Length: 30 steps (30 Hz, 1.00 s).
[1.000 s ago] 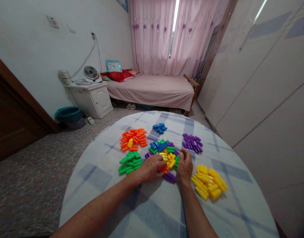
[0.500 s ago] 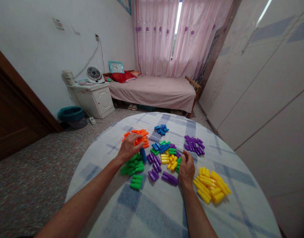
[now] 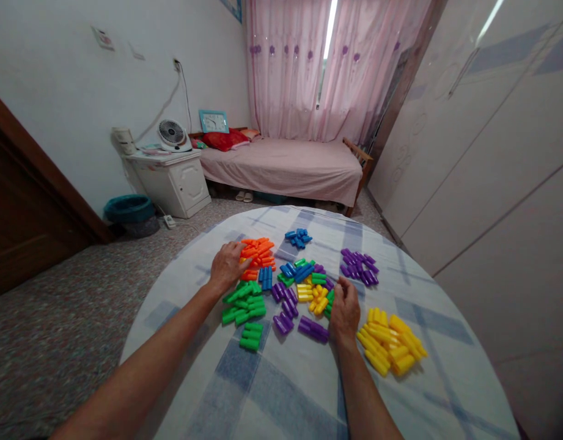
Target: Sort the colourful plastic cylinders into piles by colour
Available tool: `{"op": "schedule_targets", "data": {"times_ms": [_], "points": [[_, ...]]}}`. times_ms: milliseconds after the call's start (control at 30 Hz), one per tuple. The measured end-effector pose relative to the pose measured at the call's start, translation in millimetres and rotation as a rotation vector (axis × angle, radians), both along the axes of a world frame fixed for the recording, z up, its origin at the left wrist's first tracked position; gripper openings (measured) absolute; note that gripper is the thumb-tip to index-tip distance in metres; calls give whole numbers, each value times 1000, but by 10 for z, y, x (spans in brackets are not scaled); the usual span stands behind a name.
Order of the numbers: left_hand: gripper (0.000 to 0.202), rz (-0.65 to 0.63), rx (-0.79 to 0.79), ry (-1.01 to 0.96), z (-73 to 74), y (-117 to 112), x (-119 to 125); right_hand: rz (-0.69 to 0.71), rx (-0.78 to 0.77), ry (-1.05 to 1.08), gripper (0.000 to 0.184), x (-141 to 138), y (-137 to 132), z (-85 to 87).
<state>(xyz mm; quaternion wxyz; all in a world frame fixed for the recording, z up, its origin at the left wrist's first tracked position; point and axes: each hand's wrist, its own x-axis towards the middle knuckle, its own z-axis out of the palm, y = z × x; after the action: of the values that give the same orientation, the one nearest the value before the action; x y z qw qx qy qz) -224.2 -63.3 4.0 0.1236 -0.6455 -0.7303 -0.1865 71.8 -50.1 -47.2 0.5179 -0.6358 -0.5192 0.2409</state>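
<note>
My left hand (image 3: 227,266) is at the left edge of a pile of orange plastic tube-shaped blocks (image 3: 259,252), thumb and fingers apart. A blue ribbed block (image 3: 265,278) lies flat just right of it, and green blocks (image 3: 244,302) are piled below. My right hand (image 3: 346,310) rests on the table with its fingers curled; its palm is hidden. Beside its thumb are green blocks (image 3: 329,304), at the edge of a mixed group with yellow blocks (image 3: 318,299) and purple blocks (image 3: 288,299). A long purple block (image 3: 313,329) lies left of that wrist.
On the round table's checked cloth (image 3: 281,391) are more piles: yellow blocks (image 3: 391,342) at right, purple blocks (image 3: 360,267) behind them, and small blue blocks (image 3: 298,238) at the back. A bed (image 3: 285,162), white cabinet (image 3: 171,180) and teal-lined bin (image 3: 129,209) stand beyond.
My left hand has moved left, away from the blue block. That block stood tilted by the fingers before and now lies flat between the orange and green piles. My right hand stays put.
</note>
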Motion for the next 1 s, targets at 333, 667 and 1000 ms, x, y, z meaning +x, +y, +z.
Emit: {"op": "schedule_targets", "data": {"times_ms": [333,667,1000], "points": [[35,136,-147,-22,-73,-92,97,12,-9,-16,45,11,-4,1],[33,2,19,-99,155,-278,216,5,-3,-12,45,-5,-11,19],[29,-132,9,-302,113,-376,478,9,-11,-24,45,-3,-23,38]]}}
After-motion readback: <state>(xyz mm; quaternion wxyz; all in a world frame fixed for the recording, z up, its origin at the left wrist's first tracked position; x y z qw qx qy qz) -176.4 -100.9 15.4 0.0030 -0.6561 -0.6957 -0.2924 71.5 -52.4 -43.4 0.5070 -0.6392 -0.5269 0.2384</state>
